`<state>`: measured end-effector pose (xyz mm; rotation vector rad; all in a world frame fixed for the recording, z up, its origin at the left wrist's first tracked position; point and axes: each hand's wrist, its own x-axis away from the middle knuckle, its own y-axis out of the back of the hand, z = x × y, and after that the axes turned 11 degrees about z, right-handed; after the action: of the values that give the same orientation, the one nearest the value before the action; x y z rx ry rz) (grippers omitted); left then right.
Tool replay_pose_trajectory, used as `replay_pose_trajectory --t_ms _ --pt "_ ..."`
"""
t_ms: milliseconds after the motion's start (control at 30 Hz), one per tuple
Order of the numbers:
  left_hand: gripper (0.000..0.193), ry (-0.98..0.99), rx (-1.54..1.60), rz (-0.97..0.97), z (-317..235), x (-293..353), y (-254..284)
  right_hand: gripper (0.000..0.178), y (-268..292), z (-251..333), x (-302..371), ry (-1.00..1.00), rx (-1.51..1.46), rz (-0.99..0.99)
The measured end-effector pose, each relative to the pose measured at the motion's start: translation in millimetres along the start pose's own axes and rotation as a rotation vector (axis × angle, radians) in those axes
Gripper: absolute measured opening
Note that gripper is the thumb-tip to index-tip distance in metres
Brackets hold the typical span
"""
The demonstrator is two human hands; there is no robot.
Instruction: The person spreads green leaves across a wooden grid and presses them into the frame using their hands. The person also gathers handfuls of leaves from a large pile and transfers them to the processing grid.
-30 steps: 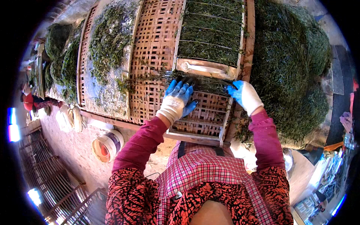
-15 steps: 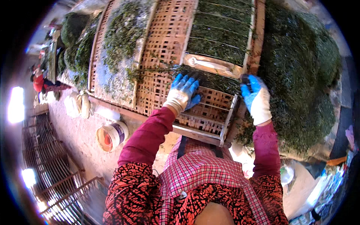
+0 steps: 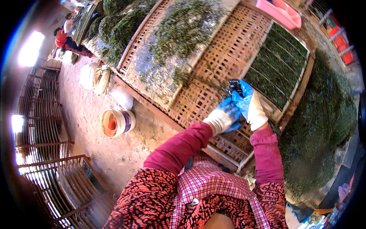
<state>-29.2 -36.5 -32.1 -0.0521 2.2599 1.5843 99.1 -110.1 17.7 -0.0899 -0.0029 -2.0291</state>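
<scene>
My left hand (image 3: 224, 116), in a blue-coated white glove, hovers over the woven slatted tray (image 3: 213, 72) with its fingers stretched out. Close above it is my right hand (image 3: 251, 107), gloved the same way, its fingers bent around a shiny dark lump (image 3: 235, 87) whose kind I cannot make out. The two hands overlap or nearly touch. Beyond my right hand lies a white wire-divided frame (image 3: 291, 82) packed with dark green leafy strands (image 3: 276, 65). A wooden bar with a pale handle (image 3: 270, 108) sits at its near end, partly hidden by my right hand.
Loose green strands (image 3: 187, 28) cover a pale board left of the tray. A large green heap (image 3: 320, 129) stands on the right. A white bucket (image 3: 124, 121) and white sacks (image 3: 91, 78) are on the floor. A pink basin (image 3: 280, 11) and another person (image 3: 66, 40) are farther off.
My view has swung left. My right hand has come from the frame's right side across to my left hand, the dark lump at its fingers. My left hand has lifted off the strands.
</scene>
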Motion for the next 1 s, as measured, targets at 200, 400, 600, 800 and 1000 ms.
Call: replay_pose_trajectory --t_ms 200,400,600,800,1000 --pt "0.042 0.195 0.227 0.318 2.4 15.2 -20.9 0.069 -83.9 47.0 -145.7 -0.02 0.699 -0.043" --pt "0.044 0.242 0.863 -0.015 -16.9 7.5 -132.6 0.025 -105.5 16.4 -286.6 -0.084 1.349 0.101" --pt "0.042 0.056 0.446 0.168 1.5 15.9 -57.6 0.041 -153.9 98.1 -349.9 -0.285 0.748 0.081" --pt "0.041 -0.005 0.401 0.144 4.5 14.7 -47.8 0.05 -178.0 107.9 -363.9 -0.392 1.54 0.393" --pt "0.041 -0.012 0.569 -0.054 1.8 13.3 -58.5 0.027 -139.9 58.3 -351.6 -0.033 0.368 0.084"
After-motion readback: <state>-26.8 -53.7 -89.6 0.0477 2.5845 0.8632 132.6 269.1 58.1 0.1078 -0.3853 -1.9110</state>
